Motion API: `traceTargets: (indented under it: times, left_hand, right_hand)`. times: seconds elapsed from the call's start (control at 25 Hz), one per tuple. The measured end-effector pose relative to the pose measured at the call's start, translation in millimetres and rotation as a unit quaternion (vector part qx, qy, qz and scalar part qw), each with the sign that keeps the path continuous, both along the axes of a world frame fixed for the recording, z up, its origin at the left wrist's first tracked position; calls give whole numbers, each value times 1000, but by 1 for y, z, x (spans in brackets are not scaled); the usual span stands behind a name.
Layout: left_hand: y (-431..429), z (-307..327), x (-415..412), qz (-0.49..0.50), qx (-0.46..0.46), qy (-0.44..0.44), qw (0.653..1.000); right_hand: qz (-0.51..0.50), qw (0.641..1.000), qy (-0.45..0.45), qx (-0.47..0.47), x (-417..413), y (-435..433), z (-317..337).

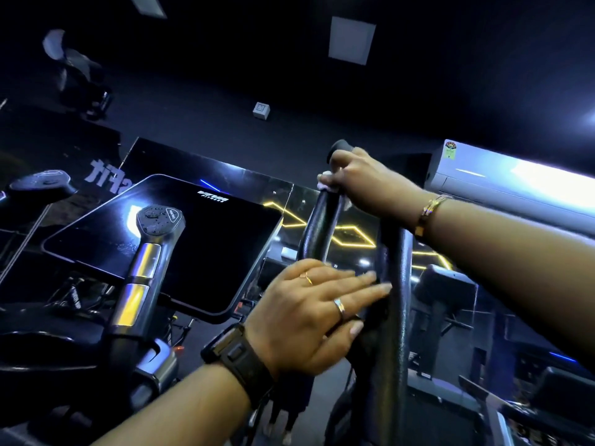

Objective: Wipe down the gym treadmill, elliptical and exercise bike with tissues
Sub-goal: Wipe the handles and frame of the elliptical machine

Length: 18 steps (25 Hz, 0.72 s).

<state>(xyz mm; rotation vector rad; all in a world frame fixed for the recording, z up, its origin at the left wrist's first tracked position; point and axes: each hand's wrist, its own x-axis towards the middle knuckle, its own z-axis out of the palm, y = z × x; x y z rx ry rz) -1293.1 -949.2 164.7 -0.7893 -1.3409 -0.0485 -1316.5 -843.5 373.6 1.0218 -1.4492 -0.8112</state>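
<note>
One view only — head-worn, wide-angle, its edges bowed. It faces forward across the console (193, 246) and bar (394, 284) from close range, with the left hand (309, 313) and right hand (360, 185) filling the near field. The frame is rolled — the air conditioner (483, 178) slants at right. A ceiling panel (351, 40) sits at top.

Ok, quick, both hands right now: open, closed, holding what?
Left hand: open, straight fingers resting against the black handlebar.
Right hand: closed, gripping a white tissue around the handlebar's top.
</note>
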Motion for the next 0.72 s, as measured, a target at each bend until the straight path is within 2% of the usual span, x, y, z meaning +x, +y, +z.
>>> traceTargets:
  times: [0.08, 0.2, 0.28, 0.44, 0.52, 0.72]
  left_hand:
    - [-11, 15, 3, 56, -13, -33, 998]
    - [-23, 40, 1, 122, -92, -73, 986]
    - [-28, 58, -3, 121, -105, -112, 981]
    - [-31, 71, -9, 60, -88, -199, 974]
    - [-30, 69, -8, 41, -65, -223, 972]
    - [-27, 65, -4, 30, -34, -253, 966]
  right_hand:
    - [-59, 997, -8, 52, 5, 1, -15]
    - [-20, 995, -50, 88, 14, 5, -20]
    - [0, 999, -32, 40, -1, 12, 6]
    - [-42, 998, 20, -31, -29, 9, 57]
    - [-17, 998, -5, -54, -37, 5, 76]
    - [56, 974, -80, -204, -60, -19, 101]
